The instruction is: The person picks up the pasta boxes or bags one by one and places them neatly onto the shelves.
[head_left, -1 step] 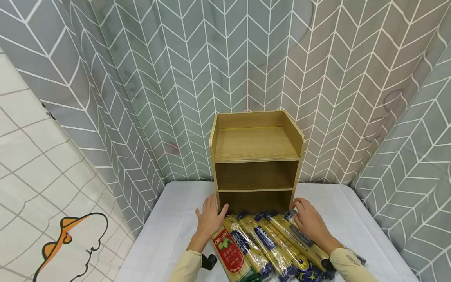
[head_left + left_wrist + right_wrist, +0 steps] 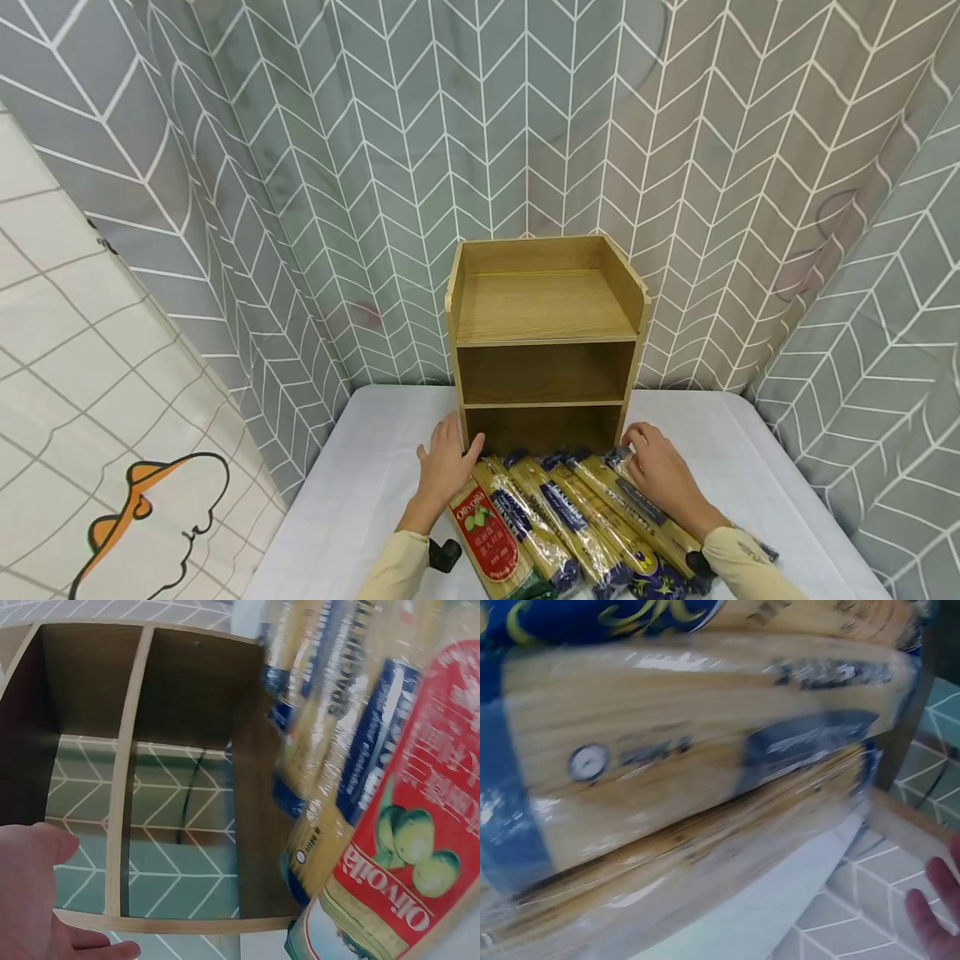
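A small three-tier wooden shelf [image 2: 543, 308] stands on the table between my two hands. My left hand [image 2: 441, 473] is at its lower left side, fingers stretched forward and thumb apart. In the left wrist view, the left hand [image 2: 30, 892] has its thumb inside the shelf's side edge and its fingers outside; contact is unclear. My right hand [image 2: 663, 475], fingers loosely bent, is by the lower right side, above the rightmost spaghetti packs [image 2: 622, 500]. Nothing is held in either. A red-labelled Olivoila pasta pack [image 2: 491, 537] lies at the row's left end, beside my left wrist.
Several clear packs of spaghetti [image 2: 558, 508] with blue labels lie side by side in front of the shelf. A white cloth covers the table [image 2: 345, 492]. Grey chevron-patterned curtains [image 2: 525, 125] hang behind and at the sides.
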The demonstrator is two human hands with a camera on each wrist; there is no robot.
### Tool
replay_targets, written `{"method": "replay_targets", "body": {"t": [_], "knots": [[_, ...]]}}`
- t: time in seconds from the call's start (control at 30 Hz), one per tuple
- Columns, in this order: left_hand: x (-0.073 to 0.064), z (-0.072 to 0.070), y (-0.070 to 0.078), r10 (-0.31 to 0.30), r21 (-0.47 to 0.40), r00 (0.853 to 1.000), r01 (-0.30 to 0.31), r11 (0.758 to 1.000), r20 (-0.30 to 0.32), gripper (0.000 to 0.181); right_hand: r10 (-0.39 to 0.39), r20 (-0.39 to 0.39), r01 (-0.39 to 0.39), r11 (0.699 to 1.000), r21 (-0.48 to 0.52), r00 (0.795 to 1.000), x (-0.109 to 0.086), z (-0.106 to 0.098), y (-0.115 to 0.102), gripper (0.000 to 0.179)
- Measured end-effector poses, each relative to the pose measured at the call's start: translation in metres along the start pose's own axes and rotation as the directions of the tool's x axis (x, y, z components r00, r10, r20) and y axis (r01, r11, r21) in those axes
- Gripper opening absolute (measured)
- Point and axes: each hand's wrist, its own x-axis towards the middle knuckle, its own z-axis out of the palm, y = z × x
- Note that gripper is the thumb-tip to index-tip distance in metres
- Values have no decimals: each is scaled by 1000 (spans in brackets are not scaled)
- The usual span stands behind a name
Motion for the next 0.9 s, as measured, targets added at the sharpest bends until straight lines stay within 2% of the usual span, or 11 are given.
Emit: {"method": "replay_targets", "body": {"t": [0.07, 0.13, 0.23, 0.33, 0.47, 0.67, 0.8, 0.9], "knots": [[3, -1, -2, 3, -44, 1000, -3, 999, -7, 71, 37, 68, -35, 999, -21, 997, -5, 3, 5, 14], [6, -1, -2, 8, -80, 1000, -8, 997, -3, 69, 83, 161, -79, 996, -31, 983, -11, 5, 10, 12], [9, 0, -1, 19, -103, 1000, -18, 995, 15, 69, 152, 295, -149, 988, -31, 943, -20, 10, 16, 13], [14, 0, 2, 9, -128, 1000, -6, 992, 23, 69, 181, 379, -191, 981, -10, 908, -26, 14, 23, 26], [23, 1, 5, -10, -187, 1000, 11, 982, 8, 69, 189, 440, -221, 975, 24, 878, -30, 14, 31, 38], [33, 0, 3, -2, -222, 1000, -3, 975, -23, 63, 179, 481, -223, 974, 35, 858, -31, 17, 39, 45], [33, 1, 0, 20, -205, 999, -25, 978, -27, 56, 200, 554, -253, 967, 19, 808, -34, 23, 43, 51], [35, 5, 0, 16, -226, 1000, -21, 974, -24, 54, 223, 600, -288, 958, 12, 768, -39, 24, 48, 56]]}}
